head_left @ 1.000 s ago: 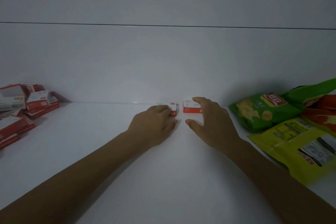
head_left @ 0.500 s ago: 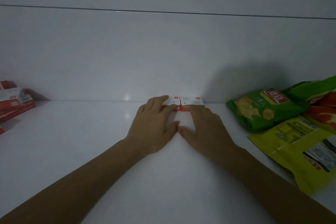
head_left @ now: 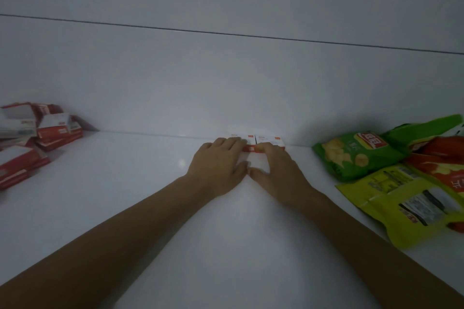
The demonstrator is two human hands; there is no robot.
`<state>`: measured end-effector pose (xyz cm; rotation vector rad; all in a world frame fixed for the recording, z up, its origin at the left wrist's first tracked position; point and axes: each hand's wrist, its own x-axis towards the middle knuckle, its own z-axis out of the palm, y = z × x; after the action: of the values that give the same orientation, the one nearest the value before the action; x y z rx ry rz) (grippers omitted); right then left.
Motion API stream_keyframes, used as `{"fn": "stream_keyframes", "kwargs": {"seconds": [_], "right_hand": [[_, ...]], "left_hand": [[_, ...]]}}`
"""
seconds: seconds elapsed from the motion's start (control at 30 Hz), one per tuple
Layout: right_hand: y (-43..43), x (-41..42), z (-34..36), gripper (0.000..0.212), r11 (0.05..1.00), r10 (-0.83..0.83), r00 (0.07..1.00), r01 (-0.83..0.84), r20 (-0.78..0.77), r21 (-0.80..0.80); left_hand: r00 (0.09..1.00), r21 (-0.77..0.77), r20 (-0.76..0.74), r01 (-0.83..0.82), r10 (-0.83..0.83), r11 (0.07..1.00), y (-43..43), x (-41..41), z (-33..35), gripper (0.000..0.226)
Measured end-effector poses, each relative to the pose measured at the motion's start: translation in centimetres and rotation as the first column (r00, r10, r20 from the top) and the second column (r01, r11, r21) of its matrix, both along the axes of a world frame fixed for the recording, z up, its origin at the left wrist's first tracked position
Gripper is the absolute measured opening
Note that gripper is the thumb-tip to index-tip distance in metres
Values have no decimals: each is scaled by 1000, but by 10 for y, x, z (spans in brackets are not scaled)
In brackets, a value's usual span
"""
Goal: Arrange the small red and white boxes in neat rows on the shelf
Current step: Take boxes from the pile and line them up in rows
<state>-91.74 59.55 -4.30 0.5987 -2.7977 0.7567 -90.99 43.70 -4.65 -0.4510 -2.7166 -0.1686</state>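
Gap closed since a second ago: my left hand point(head_left: 218, 165) and right hand point(head_left: 278, 173), fingers flat, press two small red-and-white cardboard boxes point(head_left: 269, 138) together against white back wall point(head_left: 226, 83); row started, I reckon.

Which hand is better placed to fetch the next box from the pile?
Probably the left hand. The pile of boxes lies at the far left of the shelf, on its side. The right hand would have to reach across the left one; beside it lie only snack bags.
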Motion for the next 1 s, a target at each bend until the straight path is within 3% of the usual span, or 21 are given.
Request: {"fn": "stream_keyframes", "kwargs": {"seconds": [0.2,0.33,0.63,0.83,1.0], "right_hand": [[-45,26,8,54,988,137,991,-136,-4,70],[-109,52,15,54,976,212,975,-214,60,28],[-271,125,22,55,902,423,906,-424,29,81],[-347,157,15,57,939,337,941,-337,8,73],[-358,166,-4,53,969,246,969,-245,-25,13]], "left_hand": [[997,-98,-47,-62,58,993,-66,52,14,60],[985,-68,-60,-165,161,984,-122,90,21,60],[933,17,-64,-353,353,936,-270,202,30,53],[900,149,-1,-432,437,890,-341,229,18,48],[929,282,17,-359,369,890,-359,219,-5,46]]}}
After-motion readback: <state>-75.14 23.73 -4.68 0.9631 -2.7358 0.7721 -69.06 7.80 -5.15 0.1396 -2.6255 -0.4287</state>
